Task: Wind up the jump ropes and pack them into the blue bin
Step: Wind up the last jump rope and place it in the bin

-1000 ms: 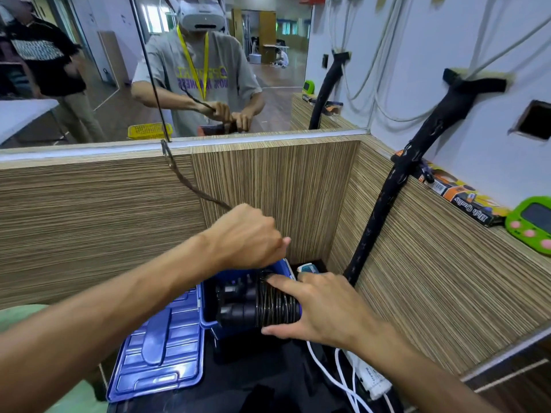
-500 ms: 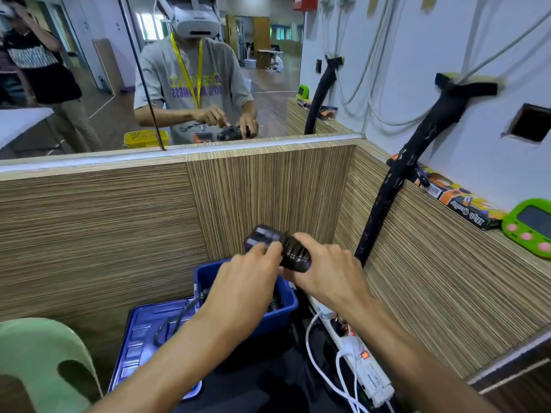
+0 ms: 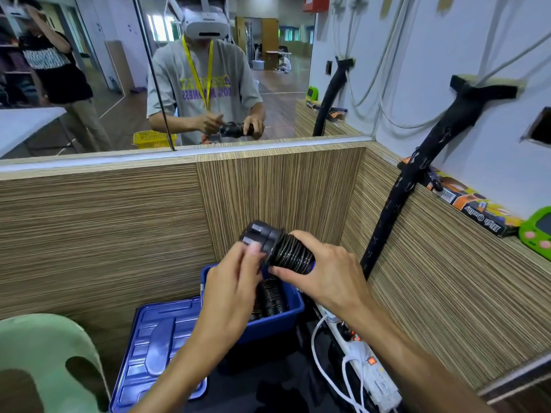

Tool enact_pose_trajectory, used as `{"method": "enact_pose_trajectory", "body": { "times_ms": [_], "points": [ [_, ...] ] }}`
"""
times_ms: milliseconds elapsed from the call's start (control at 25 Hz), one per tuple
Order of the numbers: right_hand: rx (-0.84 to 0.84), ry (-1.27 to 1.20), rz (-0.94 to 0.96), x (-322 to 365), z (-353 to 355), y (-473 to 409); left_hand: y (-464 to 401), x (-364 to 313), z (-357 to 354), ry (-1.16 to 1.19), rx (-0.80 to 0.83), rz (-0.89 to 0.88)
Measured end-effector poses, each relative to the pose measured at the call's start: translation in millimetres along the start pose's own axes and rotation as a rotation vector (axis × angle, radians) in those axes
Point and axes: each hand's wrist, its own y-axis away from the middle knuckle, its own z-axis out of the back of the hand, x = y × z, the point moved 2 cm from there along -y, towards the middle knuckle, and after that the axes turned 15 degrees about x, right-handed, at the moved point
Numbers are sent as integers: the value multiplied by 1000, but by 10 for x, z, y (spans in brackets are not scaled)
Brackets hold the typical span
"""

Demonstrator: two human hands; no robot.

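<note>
A wound black jump rope, its cord coiled tightly around the two handles, is held above the blue bin. My right hand grips the coiled part from the right. My left hand pinches the handle ends at the bundle's left. Another wound black jump rope lies inside the bin, partly hidden behind my left hand.
The bin's blue lid lies flat to the bin's left. A white power strip with white cables lies to its right. A green plastic chair stands at the lower left. Wood-grain partition walls enclose the corner; a mirror is above.
A second ago both hands were down at the bin, pulling cord around the bundle. The wound bundle has since been lifted above the bin, and my left hand has moved to its handle ends.
</note>
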Motion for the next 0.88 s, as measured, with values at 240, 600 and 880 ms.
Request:
{"method": "enact_pose_trajectory", "body": {
  "times_ms": [240,600,880],
  "points": [
    [-30,-72,43,41,-104,48,21,300,-98,262,-116,118],
    [0,-314,160,153,40,86,-34,757,-156,130,-121,145],
    [285,-66,343,183,17,114,-446,1391,198,-701,336,175]
  ]
}}
